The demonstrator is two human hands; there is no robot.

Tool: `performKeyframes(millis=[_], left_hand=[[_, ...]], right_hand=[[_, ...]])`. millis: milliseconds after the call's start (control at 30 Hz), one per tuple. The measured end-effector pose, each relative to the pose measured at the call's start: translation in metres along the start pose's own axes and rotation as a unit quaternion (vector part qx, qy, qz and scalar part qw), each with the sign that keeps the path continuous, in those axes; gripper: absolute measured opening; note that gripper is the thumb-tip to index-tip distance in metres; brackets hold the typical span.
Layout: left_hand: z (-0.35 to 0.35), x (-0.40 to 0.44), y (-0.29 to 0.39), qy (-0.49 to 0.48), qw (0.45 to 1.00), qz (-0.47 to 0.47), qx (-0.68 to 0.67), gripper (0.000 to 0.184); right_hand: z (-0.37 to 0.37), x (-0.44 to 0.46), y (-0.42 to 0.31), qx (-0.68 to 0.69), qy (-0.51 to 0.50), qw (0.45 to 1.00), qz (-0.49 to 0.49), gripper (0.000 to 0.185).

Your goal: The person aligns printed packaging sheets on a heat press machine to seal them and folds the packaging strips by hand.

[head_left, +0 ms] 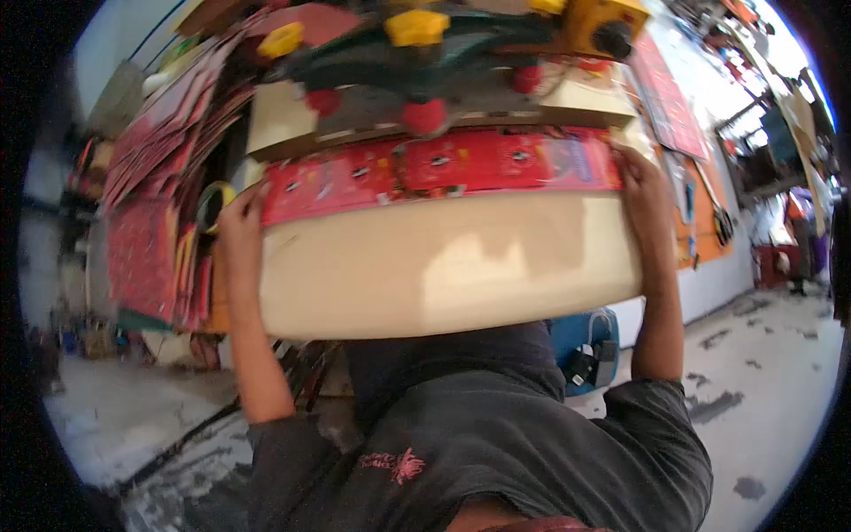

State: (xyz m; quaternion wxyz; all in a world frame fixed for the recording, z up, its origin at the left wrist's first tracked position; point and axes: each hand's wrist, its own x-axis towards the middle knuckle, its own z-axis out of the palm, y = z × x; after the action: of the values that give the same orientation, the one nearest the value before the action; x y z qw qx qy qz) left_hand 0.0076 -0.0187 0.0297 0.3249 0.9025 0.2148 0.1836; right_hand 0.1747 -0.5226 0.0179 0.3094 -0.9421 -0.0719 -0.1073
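Note:
A long red printed sheet (479, 161) with a glossy surface lies across the far part of a cream-coloured board (372, 266), close to the machine. My left hand (239, 222) is at the sheet's left end, fingers closed on its edge. At the opposite end my right hand (647, 182) grips the sheet's right edge, fingertips bent over it. Just beyond the sheet stands a machine with a dark green frame (425, 66), yellow knobs (417, 28) and red round pads (424, 115) that hang above the work surface.
Stacked red sheets (151, 177) fill the left side, with a tape roll (213, 206) beside my left hand. Another red sheet (667, 97) and some hand tools (691, 208) lie on the right. Below the board is a blue seat (598, 350) with a black charger-like item.

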Motion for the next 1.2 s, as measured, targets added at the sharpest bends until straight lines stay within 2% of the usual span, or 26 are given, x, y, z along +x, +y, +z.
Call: performKeyframes(millis=[67,133,300,467,667,800,900,967,1033,1100,1167,1200], left_hand=[[0.005,0.007,-0.026,0.018,1.0,0.016,-0.008,0.042],[0.001,-0.001,-0.003,0.022,1.0,-0.009,-0.008,0.037],[0.005,0.002,-0.019,0.047,0.999,0.008,0.001,0.035],[0.008,0.005,-0.026,0.039,0.998,0.03,-0.038,0.034],[0.005,0.004,-0.021,0.019,0.999,0.021,-0.022,0.037],[0.005,0.005,-0.024,0.015,0.999,0.02,-0.036,0.038],[0.004,0.004,-0.024,0.011,1.0,0.024,0.008,0.039],[0.005,0.001,-0.017,0.033,0.999,0.023,0.02,0.034],[0.011,0.006,-0.041,0.033,0.999,0.04,-0.003,0.036],[0.007,-0.002,-0.028,0.032,0.998,0.057,0.001,0.038],[-0.001,-0.018,0.007,0.03,0.998,0.023,0.05,0.038],[0.002,-0.018,0.002,0.026,0.998,0.032,0.046,0.038]], right_hand=[[0.0,0.005,0.004,0.001,-0.023,1.0,-0.009,0.034],[-0.004,0.002,-0.005,0.001,-0.028,1.0,-0.005,0.036],[-0.001,0.0,-0.007,-0.008,-0.018,1.0,-0.005,0.036],[-0.003,-0.001,-0.011,-0.028,-0.022,0.999,0.004,0.038],[0.0,0.003,0.01,-0.02,-0.021,0.999,-0.032,0.039],[-0.001,0.002,0.002,-0.021,-0.02,0.999,-0.022,0.039],[0.002,0.002,0.006,-0.032,-0.012,0.999,-0.018,0.038],[0.003,0.002,0.009,0.054,-0.009,0.997,-0.05,0.036],[-0.002,0.0,0.002,0.024,-0.005,1.0,-0.02,0.035],[-0.003,-0.001,0.011,0.055,0.005,0.998,-0.013,0.034],[-0.003,-0.002,0.022,0.029,0.013,0.999,-0.016,0.033],[-0.006,-0.003,0.02,0.026,0.022,0.999,-0.01,0.033]])
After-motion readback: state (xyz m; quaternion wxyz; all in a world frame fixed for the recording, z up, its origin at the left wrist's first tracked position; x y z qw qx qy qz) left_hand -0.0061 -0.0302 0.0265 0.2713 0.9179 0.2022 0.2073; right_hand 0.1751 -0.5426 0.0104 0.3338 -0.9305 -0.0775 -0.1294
